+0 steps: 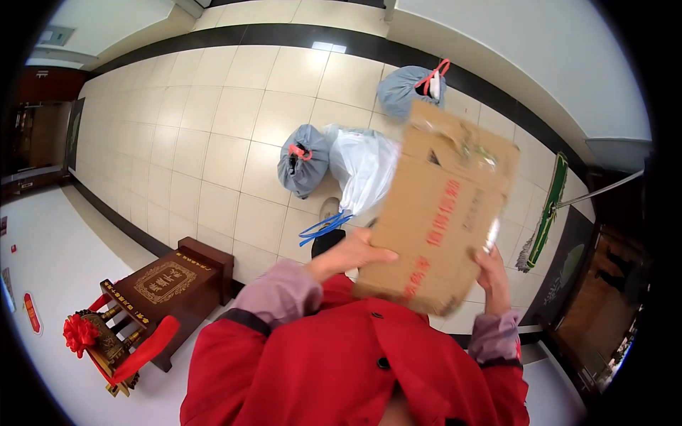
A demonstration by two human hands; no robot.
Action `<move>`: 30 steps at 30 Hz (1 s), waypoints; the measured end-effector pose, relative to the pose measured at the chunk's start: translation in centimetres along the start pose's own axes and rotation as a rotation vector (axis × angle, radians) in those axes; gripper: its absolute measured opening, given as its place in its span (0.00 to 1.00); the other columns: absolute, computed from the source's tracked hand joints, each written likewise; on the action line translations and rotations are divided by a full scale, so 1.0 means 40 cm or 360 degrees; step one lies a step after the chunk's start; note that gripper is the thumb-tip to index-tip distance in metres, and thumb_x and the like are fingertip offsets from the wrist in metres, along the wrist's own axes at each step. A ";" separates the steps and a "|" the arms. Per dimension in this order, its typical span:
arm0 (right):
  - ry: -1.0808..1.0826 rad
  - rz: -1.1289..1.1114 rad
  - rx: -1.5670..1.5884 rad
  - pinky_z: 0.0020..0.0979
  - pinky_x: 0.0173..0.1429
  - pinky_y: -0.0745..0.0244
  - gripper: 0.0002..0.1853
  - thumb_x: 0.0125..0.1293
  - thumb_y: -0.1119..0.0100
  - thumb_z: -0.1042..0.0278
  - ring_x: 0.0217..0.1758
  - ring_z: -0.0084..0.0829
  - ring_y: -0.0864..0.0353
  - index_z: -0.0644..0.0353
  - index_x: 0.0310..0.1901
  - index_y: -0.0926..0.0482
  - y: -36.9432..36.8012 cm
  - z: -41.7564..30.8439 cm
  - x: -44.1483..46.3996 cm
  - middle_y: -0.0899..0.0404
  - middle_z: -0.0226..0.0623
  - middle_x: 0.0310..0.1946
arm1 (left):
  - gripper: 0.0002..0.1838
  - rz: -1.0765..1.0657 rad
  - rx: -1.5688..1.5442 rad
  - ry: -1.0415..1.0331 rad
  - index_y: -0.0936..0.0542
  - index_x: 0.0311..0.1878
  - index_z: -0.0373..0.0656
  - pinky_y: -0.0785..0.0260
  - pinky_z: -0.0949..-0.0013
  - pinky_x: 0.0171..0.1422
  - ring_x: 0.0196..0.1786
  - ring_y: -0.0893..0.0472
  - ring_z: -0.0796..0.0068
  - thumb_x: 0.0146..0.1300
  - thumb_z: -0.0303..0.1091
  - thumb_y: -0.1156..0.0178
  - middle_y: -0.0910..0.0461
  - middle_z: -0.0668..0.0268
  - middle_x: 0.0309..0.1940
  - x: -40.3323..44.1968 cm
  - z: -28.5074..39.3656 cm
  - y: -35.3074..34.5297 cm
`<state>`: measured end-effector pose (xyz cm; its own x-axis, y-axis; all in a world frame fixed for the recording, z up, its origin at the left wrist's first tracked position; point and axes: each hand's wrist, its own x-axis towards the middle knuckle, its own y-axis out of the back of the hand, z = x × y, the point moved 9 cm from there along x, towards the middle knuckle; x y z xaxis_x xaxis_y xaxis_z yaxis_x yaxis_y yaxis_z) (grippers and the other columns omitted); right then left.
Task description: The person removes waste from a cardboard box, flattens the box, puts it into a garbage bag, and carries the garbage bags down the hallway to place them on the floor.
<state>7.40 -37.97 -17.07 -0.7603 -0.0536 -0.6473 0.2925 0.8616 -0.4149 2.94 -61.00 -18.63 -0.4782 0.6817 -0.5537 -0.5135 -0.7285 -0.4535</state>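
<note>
A flat brown cardboard box [433,213] with red printing and strips of clear tape is held up in front of my body. My left hand [353,253] grips its lower left edge, with the thumb lying on the front face. On the opposite edge, my right hand [492,275] is closed at the lower right; its fingers behind the cardboard are hidden. Just beyond the box lies a white plastic bag [362,167] with blue drawstrings. Beside that bag is a grey garbage bag [303,162] tied with a red drawstring.
Another grey bag [403,91] with a red drawstring sits farther off near the wall. A green dust mop [548,213] lies at the right. To the left stands a dark wooden stand [170,280] with gold lettering and a red ribbon bow [79,334]. Beige tiles [206,149] cover the floor.
</note>
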 end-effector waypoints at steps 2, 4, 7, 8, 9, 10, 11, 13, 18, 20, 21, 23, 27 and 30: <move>-0.0154 0.0079 0.0001 0.36 0.50 0.29 0.30 0.46 0.37 0.71 0.45 0.36 0.26 0.66 0.52 0.37 0.021 0.045 -0.073 0.28 0.41 0.45 | 0.21 -0.0171 -0.0089 0.0107 0.26 0.46 0.37 0.35 0.76 0.46 0.41 0.28 0.81 0.50 0.37 0.38 0.24 0.67 0.39 0.012 -0.055 -0.046; -0.0204 0.0269 -0.0032 0.37 0.49 0.28 0.31 0.45 0.37 0.71 0.44 0.37 0.26 0.66 0.52 0.37 0.035 0.086 -0.112 0.28 0.41 0.44 | 0.21 -0.0336 -0.0109 0.0278 0.27 0.48 0.37 0.35 0.76 0.46 0.43 0.28 0.81 0.52 0.36 0.39 0.24 0.67 0.40 0.030 -0.126 -0.040; -0.0195 0.0535 0.0064 0.37 0.50 0.29 0.30 0.46 0.37 0.72 0.45 0.37 0.26 0.66 0.52 0.37 0.063 0.159 -0.149 0.28 0.41 0.44 | 0.25 -0.0072 -0.0103 0.0337 0.33 0.54 0.39 0.35 0.75 0.44 0.41 0.29 0.81 0.55 0.40 0.42 0.28 0.69 0.39 0.043 -0.161 0.154; -0.0178 0.0625 0.0118 0.37 0.50 0.29 0.29 0.46 0.38 0.73 0.45 0.37 0.26 0.66 0.52 0.37 0.085 0.193 -0.162 0.28 0.41 0.44 | 0.25 0.0220 0.0276 0.0195 0.34 0.53 0.40 0.35 0.74 0.42 0.40 0.28 0.78 0.54 0.39 0.42 0.29 0.66 0.39 0.055 -0.160 0.285; -0.0153 0.0715 0.0172 0.37 0.50 0.29 0.29 0.46 0.38 0.73 0.45 0.37 0.26 0.66 0.52 0.37 0.100 0.223 -0.164 0.28 0.41 0.44 | 0.25 0.0647 0.0761 -0.0059 0.34 0.53 0.40 0.34 0.74 0.41 0.38 0.28 0.75 0.52 0.35 0.41 0.28 0.63 0.37 0.067 -0.163 0.446; -0.0180 0.0744 0.0243 0.36 0.50 0.29 0.27 0.47 0.39 0.75 0.45 0.37 0.26 0.66 0.51 0.36 0.098 0.255 -0.157 0.27 0.41 0.44 | 0.23 0.1049 0.1046 -0.0139 0.32 0.51 0.39 0.34 0.68 0.46 0.42 0.26 0.65 0.50 0.30 0.42 0.26 0.53 0.38 0.060 -0.126 0.580; -0.0204 0.0775 0.0315 0.35 0.50 0.29 0.26 0.48 0.40 0.76 0.45 0.36 0.26 0.66 0.50 0.35 0.094 0.286 -0.151 0.27 0.41 0.44 | 0.23 0.1355 0.1272 -0.0325 0.31 0.50 0.41 0.38 0.62 0.52 0.50 0.31 0.57 0.48 0.27 0.43 0.29 0.52 0.42 0.058 -0.119 0.696; -0.0296 0.0843 0.0380 0.34 0.50 0.29 0.22 0.49 0.41 0.79 0.45 0.35 0.26 0.66 0.49 0.33 0.082 0.331 -0.133 0.27 0.40 0.44 | 0.24 0.1475 0.1778 -0.0298 0.31 0.51 0.44 0.41 0.61 0.54 0.57 0.38 0.53 0.47 0.26 0.43 0.32 0.54 0.48 0.095 -0.015 0.760; -0.0419 0.0963 0.0392 0.34 0.51 0.29 0.22 0.49 0.41 0.78 0.45 0.35 0.26 0.65 0.49 0.32 0.041 0.416 -0.097 0.27 0.40 0.44 | 0.05 0.0674 0.2164 -0.0420 0.24 0.30 0.44 0.33 0.63 0.40 0.40 0.27 0.56 0.47 0.28 0.44 0.25 0.60 0.35 0.281 -0.158 0.841; -0.0394 0.0964 0.0386 0.34 0.51 0.29 0.23 0.49 0.40 0.76 0.46 0.35 0.26 0.65 0.49 0.33 -0.004 0.425 -0.077 0.27 0.40 0.44 | 0.05 0.0545 0.2037 -0.0242 0.25 0.30 0.41 0.35 0.60 0.33 0.30 0.27 0.55 0.49 0.30 0.44 0.26 0.57 0.24 0.239 -0.211 0.846; -0.0422 0.0936 0.0394 0.38 0.52 0.30 0.29 0.49 0.41 0.75 0.49 0.38 0.29 0.64 0.54 0.40 0.009 0.447 -0.085 0.30 0.40 0.48 | 0.05 0.0569 0.1935 -0.0201 0.25 0.29 0.40 0.35 0.60 0.33 0.29 0.27 0.54 0.50 0.30 0.44 0.26 0.55 0.23 0.205 -0.212 0.842; -0.0382 0.0877 0.0430 0.38 0.53 0.31 0.29 0.49 0.41 0.74 0.49 0.38 0.29 0.64 0.54 0.40 -0.004 0.445 -0.065 0.30 0.39 0.48 | 0.07 0.0621 0.1742 -0.0138 0.26 0.28 0.37 0.36 0.60 0.31 0.27 0.27 0.52 0.51 0.31 0.44 0.28 0.52 0.20 0.130 -0.195 0.829; -0.0271 0.0817 0.0493 0.37 0.55 0.33 0.28 0.50 0.41 0.73 0.50 0.38 0.30 0.64 0.54 0.39 -0.079 0.418 -0.005 0.31 0.39 0.48 | 0.09 0.0695 0.1422 -0.0102 0.26 0.29 0.37 0.36 0.63 0.28 0.22 0.26 0.58 0.52 0.34 0.44 0.26 0.56 0.18 0.031 -0.157 0.853; -0.0192 0.0818 0.0535 0.37 0.56 0.34 0.27 0.51 0.43 0.73 0.51 0.37 0.30 0.64 0.54 0.39 -0.117 0.401 0.004 0.31 0.39 0.49 | 0.08 0.0732 0.0640 -0.0015 0.25 0.30 0.35 0.37 0.70 0.25 0.18 0.29 0.73 0.55 0.32 0.47 0.29 0.65 0.14 0.010 -0.170 0.880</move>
<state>15.22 -50.13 -25.47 -0.4092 0.2520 -0.8770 0.7849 0.5873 -0.1975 -10.48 -86.85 -39.55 -0.7200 0.3052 -0.6233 -0.4810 -0.8669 0.1310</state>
